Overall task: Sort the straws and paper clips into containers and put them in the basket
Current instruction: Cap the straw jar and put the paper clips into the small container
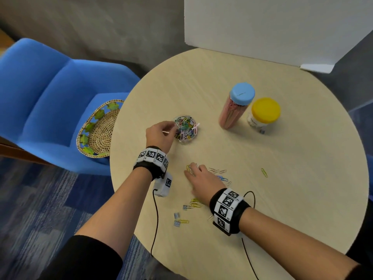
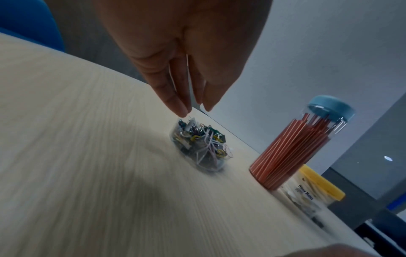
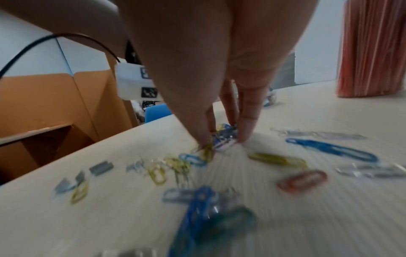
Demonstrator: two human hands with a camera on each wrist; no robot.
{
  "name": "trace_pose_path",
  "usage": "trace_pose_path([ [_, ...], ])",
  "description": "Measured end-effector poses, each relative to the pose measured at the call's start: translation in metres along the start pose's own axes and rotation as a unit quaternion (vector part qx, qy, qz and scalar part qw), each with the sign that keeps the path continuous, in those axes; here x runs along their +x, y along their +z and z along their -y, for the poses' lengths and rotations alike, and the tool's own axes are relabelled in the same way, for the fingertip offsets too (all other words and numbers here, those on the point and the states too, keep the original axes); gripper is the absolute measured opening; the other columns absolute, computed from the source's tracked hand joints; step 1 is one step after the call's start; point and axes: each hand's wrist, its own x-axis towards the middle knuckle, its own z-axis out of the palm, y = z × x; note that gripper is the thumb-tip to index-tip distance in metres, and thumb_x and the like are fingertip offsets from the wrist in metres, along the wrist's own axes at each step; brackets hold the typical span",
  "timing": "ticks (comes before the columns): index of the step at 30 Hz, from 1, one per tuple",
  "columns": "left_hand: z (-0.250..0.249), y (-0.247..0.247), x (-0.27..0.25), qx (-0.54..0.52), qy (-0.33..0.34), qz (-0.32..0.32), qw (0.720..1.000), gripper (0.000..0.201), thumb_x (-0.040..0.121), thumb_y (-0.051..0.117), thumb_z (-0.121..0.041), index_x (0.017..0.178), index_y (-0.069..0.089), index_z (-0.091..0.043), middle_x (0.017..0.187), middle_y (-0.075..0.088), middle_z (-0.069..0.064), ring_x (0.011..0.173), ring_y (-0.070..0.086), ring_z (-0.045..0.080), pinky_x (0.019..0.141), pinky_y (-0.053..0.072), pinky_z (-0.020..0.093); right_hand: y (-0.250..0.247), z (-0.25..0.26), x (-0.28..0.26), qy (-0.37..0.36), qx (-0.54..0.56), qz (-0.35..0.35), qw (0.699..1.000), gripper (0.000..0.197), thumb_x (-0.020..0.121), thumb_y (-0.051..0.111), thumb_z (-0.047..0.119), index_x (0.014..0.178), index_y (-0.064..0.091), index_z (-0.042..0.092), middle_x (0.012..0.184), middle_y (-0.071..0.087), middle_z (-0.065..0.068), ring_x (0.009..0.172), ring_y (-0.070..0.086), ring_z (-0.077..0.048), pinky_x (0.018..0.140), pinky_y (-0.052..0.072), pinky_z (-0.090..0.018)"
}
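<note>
A small clear container (image 1: 186, 129) (image 2: 198, 147) heaped with coloured paper clips stands mid-table. My left hand (image 1: 173, 126) (image 2: 195, 111) hovers just above its rim, fingers pointing down with a small gap at the tips and nothing plainly between them. My right hand (image 1: 191, 169) (image 3: 223, 140) is down on the table nearer me, thumb and fingers pinching a small bunch of blue and yellow paper clips (image 3: 224, 137). Several loose paper clips (image 1: 221, 176) (image 3: 279, 160) lie scattered around it. A tall clear jar of red straws (image 1: 234, 112) (image 2: 294, 149) with a blue lid stands upright at the right.
A yellow-lidded jar (image 1: 262, 118) (image 2: 316, 191) stands beside the straw jar. The woven basket (image 1: 96, 132) sits on a blue chair (image 1: 46, 98) left of the round table (image 1: 292, 178). One green clip (image 1: 264, 172) lies apart at the right. A white board (image 1: 272, 27) stands behind.
</note>
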Motion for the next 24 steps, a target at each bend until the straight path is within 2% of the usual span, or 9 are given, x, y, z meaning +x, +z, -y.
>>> trace_pose_path([
  [2,0.004,-0.001,-0.013,-0.023,-0.002,-0.006,1.0,0.021,0.087,0.069,-0.02,0.107,0.072,-0.015,0.092,0.071,-0.006,0.078,0.065,0.008,0.073,0.054,0.021,0.005,-0.005,-0.01,-0.021,-0.008,-0.007,1.0,0.06,0.086,0.052,-0.008,0.143,0.037,0.003,0.145,0.029,-0.017,0.124,0.038,-0.034,0.09,0.049,-0.042],
  [4,0.009,-0.002,-0.032,-0.026,-0.011,0.012,1.0,0.018,0.086,0.068,-0.017,0.104,0.072,-0.017,0.087,0.07,-0.004,0.077,0.065,0.011,0.072,0.053,0.021,0.007,-0.009,-0.014,-0.037,-0.007,-0.009,0.999,0.051,0.084,0.053,-0.012,0.132,0.048,0.001,0.138,0.037,-0.015,0.12,0.041,-0.033,0.09,0.048,-0.041],
  [8,0.017,-0.004,-0.086,0.074,-0.01,0.165,0.983,0.006,0.083,0.073,-0.028,0.087,0.073,-0.023,0.075,0.069,-0.007,0.069,0.063,0.008,0.071,0.054,0.027,0.009,-0.015,-0.011,-0.026,-0.029,-0.028,0.999,0.029,0.088,0.052,-0.006,0.114,0.062,0.002,0.119,0.053,-0.012,0.107,0.051,-0.03,0.085,0.046,-0.038],
  [12,0.019,-0.01,-0.135,0.174,-0.015,0.296,0.939,0.045,0.064,0.086,-0.044,0.101,0.069,-0.026,0.087,0.066,-0.008,0.077,0.062,0.01,0.078,0.054,0.027,0.005,-0.013,-0.004,0.015,-0.009,-0.036,0.999,0.027,0.092,0.046,-0.002,0.111,0.063,0.004,0.109,0.059,-0.011,0.105,0.054,-0.029,0.087,0.049,-0.038],
  [16,0.022,-0.002,-0.164,0.197,0.035,0.353,0.914,0.097,0.049,0.092,-0.047,0.133,0.047,-0.032,0.109,0.05,-0.004,0.097,0.055,0.014,0.087,0.049,0.027,-0.005,-0.019,-0.003,0.096,0.09,-0.073,0.989,0.015,0.089,0.061,0.016,0.095,0.072,0.008,0.096,0.069,-0.007,0.094,0.064,-0.025,0.083,0.052,-0.031],
  [18,0.024,0.004,-0.171,0.211,0.053,0.356,0.909,0.118,0.048,0.093,-0.044,0.147,0.029,-0.031,0.118,0.042,0.0,0.102,0.051,0.018,0.091,0.048,0.029,-0.007,-0.027,-0.004,0.149,0.218,-0.115,0.958,0.009,0.079,0.073,0.017,0.083,0.077,0.01,0.088,0.074,-0.003,0.085,0.068,-0.018,0.084,0.055,-0.029],
  [20,0.027,0.01,-0.175,0.209,0.057,0.321,0.922,0.128,0.053,0.091,-0.043,0.153,0.014,-0.029,0.124,0.036,0.003,0.108,0.047,0.022,0.096,0.046,0.03,-0.011,-0.038,-0.006,0.211,0.353,-0.155,0.898,0.008,0.071,0.081,0.014,0.079,0.08,0.012,0.085,0.075,0.001,0.08,0.069,-0.012,0.081,0.055,-0.024],
  [22,0.028,0.012,-0.173,0.188,0.049,0.253,0.948,0.13,0.054,0.088,-0.049,0.154,0.008,-0.028,0.133,0.028,0.004,0.117,0.04,0.022,0.103,0.043,0.033,-0.014,-0.051,-0.007,0.26,0.433,-0.155,0.849,0.011,0.069,0.082,0.019,0.08,0.081,0.016,0.081,0.075,0.003,0.077,0.069,-0.009,0.075,0.054,-0.019],
  [24,0.031,0.014,-0.166,0.195,0.045,0.204,0.958,0.127,0.056,0.086,-0.054,0.155,0.01,-0.027,0.145,0.02,0.006,0.126,0.034,0.024,0.11,0.037,0.035,-0.013,-0.065,-0.006,0.292,0.497,-0.122,0.808,0.019,0.062,0.083,0.033,0.076,0.081,0.021,0.079,0.076,0.005,0.082,0.07,-0.012,0.079,0.056,-0.025],
])
